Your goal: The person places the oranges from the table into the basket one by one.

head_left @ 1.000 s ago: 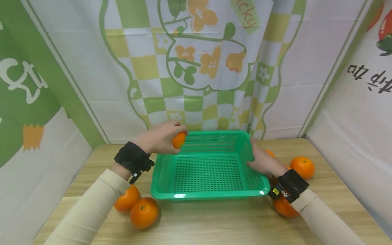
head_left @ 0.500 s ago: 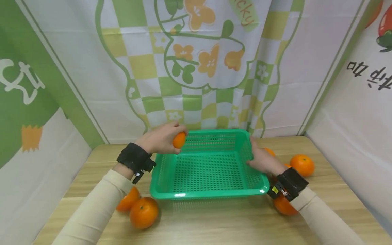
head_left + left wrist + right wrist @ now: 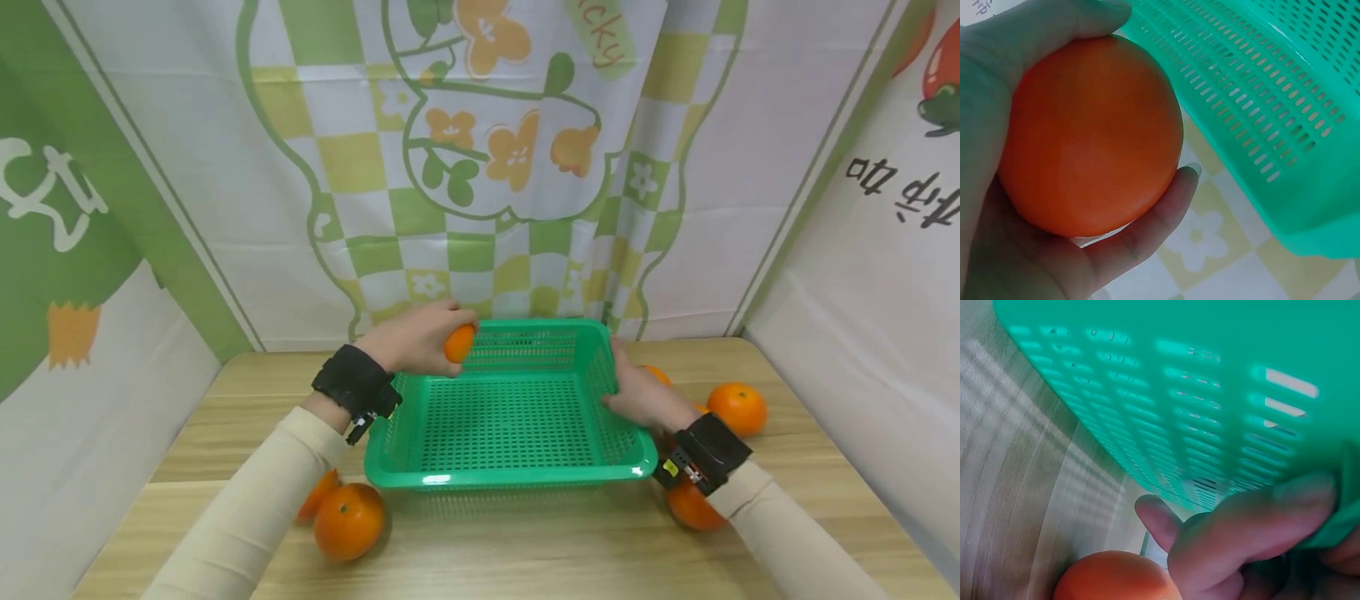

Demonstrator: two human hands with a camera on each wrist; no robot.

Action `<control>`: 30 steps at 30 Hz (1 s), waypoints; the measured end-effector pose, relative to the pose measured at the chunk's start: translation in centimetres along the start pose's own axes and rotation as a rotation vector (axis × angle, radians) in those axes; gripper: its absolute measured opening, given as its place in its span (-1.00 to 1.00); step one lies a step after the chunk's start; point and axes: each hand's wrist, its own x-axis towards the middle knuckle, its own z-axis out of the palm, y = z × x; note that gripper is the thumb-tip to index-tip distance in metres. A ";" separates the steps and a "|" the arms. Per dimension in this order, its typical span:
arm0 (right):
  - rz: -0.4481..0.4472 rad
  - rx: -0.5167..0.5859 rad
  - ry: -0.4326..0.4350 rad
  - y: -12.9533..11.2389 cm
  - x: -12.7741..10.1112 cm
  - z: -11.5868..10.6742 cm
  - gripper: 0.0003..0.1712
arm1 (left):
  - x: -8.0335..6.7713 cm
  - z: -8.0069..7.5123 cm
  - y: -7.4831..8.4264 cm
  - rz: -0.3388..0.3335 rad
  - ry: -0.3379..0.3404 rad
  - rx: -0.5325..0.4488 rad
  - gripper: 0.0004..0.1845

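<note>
In the head view, my left hand point(image 3: 414, 340) holds an orange point(image 3: 459, 343) over the back left corner of a green plastic basket point(image 3: 517, 477). The left wrist view shows thumb and fingers curled round this orange point(image 3: 1094, 137), with the basket's slotted wall point(image 3: 1235, 94) beside it. My right hand point(image 3: 643, 396) grips the basket's right rim. From the right wrist, its fingers point(image 3: 1254, 531) bend at the rim against the outer wall point(image 3: 1147, 394), and an orange point(image 3: 1116, 578) lies just below them. Inside the basket, the perforated floor shows with no fruit on it.
On the wooden table point(image 3: 525, 550), two oranges lie front left, one point(image 3: 348, 522) partly covering another point(image 3: 317, 496). Several more are right of the basket, including one at the far right point(image 3: 738, 408) and one under the right wrist point(image 3: 696, 507). A patterned cloth point(image 3: 360, 162) hangs behind.
My left hand has moved a little to the right with the orange, further over the basket. The right hand stays at the basket's rim, and the basket has hardly shifted.
</note>
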 end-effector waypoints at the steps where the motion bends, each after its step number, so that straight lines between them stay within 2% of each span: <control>1: -0.004 -0.011 0.005 0.1 0.0 0.0 0.26 | 0.2 0.0 0.1 0.004 -0.005 0.003 -0.44; 8: 0.002 -0.011 0.009 0.5 -0.1 -0.2 0.26 | 1.5 0.7 0.7 0.012 -0.045 0.037 -0.47; 13: -0.003 -0.048 0.028 0.5 -0.1 -0.1 0.27 | 2.2 1.1 1.0 0.024 -0.059 0.007 -0.48; 21: 0.016 0.007 0.009 0.3 0.2 0.0 0.26 | 3.2 1.5 2.0 0.048 -0.072 -0.008 -0.49; 30: -0.003 -0.062 0.024 0.6 0.5 -0.2 0.28 | 4.4 2.1 2.7 0.066 -0.095 -0.017 -0.47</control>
